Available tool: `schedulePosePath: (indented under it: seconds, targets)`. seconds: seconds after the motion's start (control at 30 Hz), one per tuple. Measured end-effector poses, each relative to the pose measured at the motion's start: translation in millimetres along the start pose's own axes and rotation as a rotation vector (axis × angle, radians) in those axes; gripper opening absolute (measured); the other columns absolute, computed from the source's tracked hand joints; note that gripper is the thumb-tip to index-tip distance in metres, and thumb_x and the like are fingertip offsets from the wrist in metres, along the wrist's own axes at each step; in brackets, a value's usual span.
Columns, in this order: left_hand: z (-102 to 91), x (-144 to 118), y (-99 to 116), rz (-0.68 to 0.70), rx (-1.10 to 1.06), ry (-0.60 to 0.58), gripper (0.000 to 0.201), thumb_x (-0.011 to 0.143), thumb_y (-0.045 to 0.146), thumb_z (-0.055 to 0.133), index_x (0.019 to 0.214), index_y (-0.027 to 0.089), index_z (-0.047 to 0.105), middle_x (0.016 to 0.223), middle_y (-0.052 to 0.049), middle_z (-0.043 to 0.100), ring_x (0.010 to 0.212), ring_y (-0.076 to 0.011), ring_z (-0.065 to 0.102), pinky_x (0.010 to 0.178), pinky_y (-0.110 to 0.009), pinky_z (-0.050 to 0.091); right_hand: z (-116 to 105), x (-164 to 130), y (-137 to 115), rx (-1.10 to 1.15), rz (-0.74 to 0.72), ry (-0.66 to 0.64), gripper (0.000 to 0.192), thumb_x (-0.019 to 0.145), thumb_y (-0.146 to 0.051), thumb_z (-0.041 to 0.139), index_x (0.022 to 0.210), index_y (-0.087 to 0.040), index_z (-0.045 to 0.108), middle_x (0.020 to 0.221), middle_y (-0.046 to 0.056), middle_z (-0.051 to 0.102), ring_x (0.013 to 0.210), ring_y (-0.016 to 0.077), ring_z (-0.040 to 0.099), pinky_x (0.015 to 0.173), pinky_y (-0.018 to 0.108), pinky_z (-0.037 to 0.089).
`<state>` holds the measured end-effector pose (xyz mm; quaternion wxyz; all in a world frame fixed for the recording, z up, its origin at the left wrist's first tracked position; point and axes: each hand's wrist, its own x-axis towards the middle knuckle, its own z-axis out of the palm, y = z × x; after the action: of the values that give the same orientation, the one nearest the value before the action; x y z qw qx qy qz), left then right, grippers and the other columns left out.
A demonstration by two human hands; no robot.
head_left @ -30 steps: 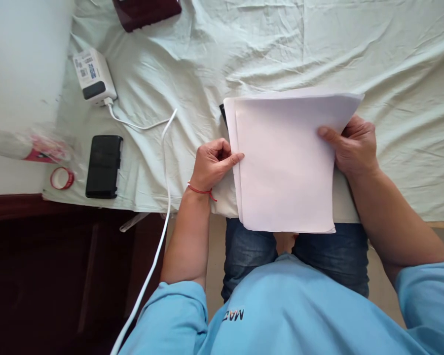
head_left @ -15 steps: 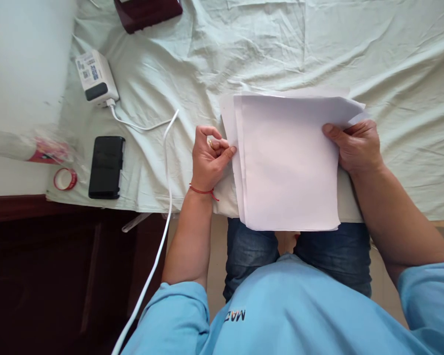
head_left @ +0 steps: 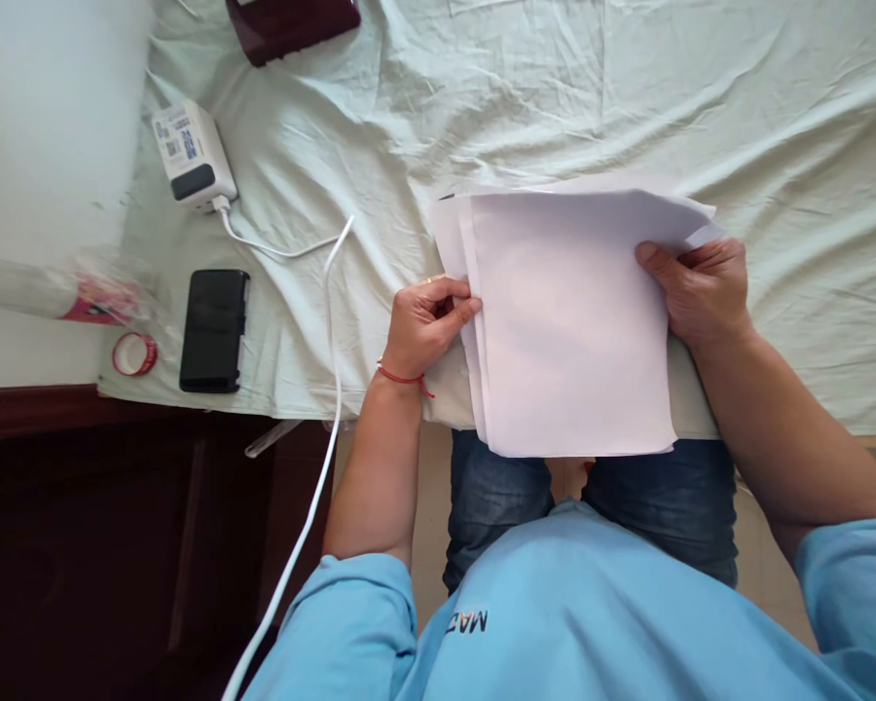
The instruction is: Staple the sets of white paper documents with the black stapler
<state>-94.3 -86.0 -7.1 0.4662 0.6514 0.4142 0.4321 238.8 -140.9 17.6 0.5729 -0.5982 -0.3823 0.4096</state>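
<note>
Several loose white paper sheets (head_left: 573,331) are held in a stack over the near edge of the cloth-covered table, their lower part hanging above my lap. Around the upper right edge of the stack, my right hand (head_left: 708,290) is closed, thumb on top and fingers underneath. My left hand (head_left: 427,326) pinches the left edge of the sheets between thumb and forefinger. On that side the sheets are slightly fanned, so their edges show apart. A bit of something dark peeks out at the top left corner of the stack.
To the left lie a black phone (head_left: 214,331), a red-and-white ring (head_left: 134,353) and a white power adapter (head_left: 194,156). Its white cable (head_left: 332,389) runs down past my left arm. A dark red box (head_left: 292,27) stands at the back. Wrinkled pale green cloth (head_left: 810,195) covers the table.
My left hand has shifted right onto the paper edge, and its forefinger has come down from a curl into a pinch. My right hand keeps its hold.
</note>
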Motion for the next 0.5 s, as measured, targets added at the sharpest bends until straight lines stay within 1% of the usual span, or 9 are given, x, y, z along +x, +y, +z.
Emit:
schedulePosePath:
  seconds: [0.1, 0.13, 0.2, 0.27, 0.37, 0.43, 0.5]
  targets:
    - [0.0, 0, -5, -0.023, -0.021, 0.049, 0.042, 0.078, 0.062, 0.098, 0.078, 0.024, 0.080, 0.067, 0.002, 0.059, 0.061, -0.0108, 0.045, 0.059, -0.031, 0.035, 0, -2, -1, 0.039, 0.002, -0.045, 0.031, 0.075, -0.047, 0.106, 0.078, -0.027, 0.083, 0.089, 0.000, 0.080, 0.083, 0.0184, 0.067, 0.080, 0.035, 0.062]
    - [0.0, 0, -6, -0.024, -0.025, 0.067, 0.044, 0.076, 0.062, 0.099, 0.077, 0.024, 0.078, 0.065, 0.003, 0.056, 0.060, -0.0102, 0.044, 0.058, -0.030, 0.034, -1, -1, 0, 0.046, 0.001, -0.053, 0.032, 0.074, -0.047, 0.107, 0.081, -0.026, 0.084, 0.091, 0.001, 0.080, 0.083, 0.0186, 0.067, 0.079, 0.036, 0.062]
    - [0.1, 1, -7, -0.013, -0.034, 0.091, 0.049, 0.073, 0.062, 0.101, 0.075, 0.023, 0.072, 0.064, 0.005, 0.051, 0.060, -0.0092, 0.042, 0.056, -0.028, 0.033, -3, 3, 4, 0.061, -0.025, -0.051, 0.041, 0.068, -0.049, 0.110, 0.086, -0.024, 0.083, 0.093, 0.003, 0.079, 0.081, 0.0186, 0.068, 0.076, 0.036, 0.063]
    - [0.7, 2, -6, 0.002, -0.057, 0.098, 0.054, 0.072, 0.064, 0.101, 0.076, 0.022, 0.067, 0.066, 0.005, 0.049, 0.060, -0.0081, 0.041, 0.055, -0.025, 0.033, -6, 8, 10, 0.074, -0.066, -0.032, 0.051, 0.059, -0.050, 0.114, 0.085, -0.023, 0.080, 0.085, 0.001, 0.073, 0.073, 0.0165, 0.064, 0.068, 0.035, 0.060]
    - [2.2, 4, -7, 0.052, -0.064, 0.130, 0.053, 0.080, 0.065, 0.096, 0.082, 0.022, 0.064, 0.071, 0.005, 0.047, 0.059, -0.0064, 0.039, 0.053, -0.023, 0.033, -7, 15, 16, 0.057, -0.097, -0.016, 0.057, 0.053, -0.055, 0.115, 0.079, -0.024, 0.074, 0.073, -0.003, 0.061, 0.064, 0.0127, 0.053, 0.058, 0.031, 0.050]
    - [3.1, 4, -10, 0.099, -0.056, 0.159, 0.050, 0.086, 0.063, 0.093, 0.088, 0.023, 0.064, 0.076, 0.005, 0.047, 0.060, -0.0061, 0.040, 0.053, -0.022, 0.035, -6, 16, 16, 0.046, -0.097, -0.012, 0.057, 0.053, -0.058, 0.114, 0.078, -0.025, 0.075, 0.072, -0.003, 0.061, 0.063, 0.0125, 0.052, 0.056, 0.031, 0.047]
    - [3.7, 5, -15, 0.140, -0.073, 0.174, 0.048, 0.087, 0.063, 0.092, 0.097, 0.026, 0.063, 0.076, 0.005, 0.044, 0.060, -0.0065, 0.042, 0.055, -0.022, 0.038, -4, 17, 14, 0.065, -0.093, 0.003, 0.057, 0.051, -0.058, 0.114, 0.077, -0.025, 0.076, 0.073, -0.002, 0.062, 0.064, 0.0128, 0.053, 0.056, 0.031, 0.046]
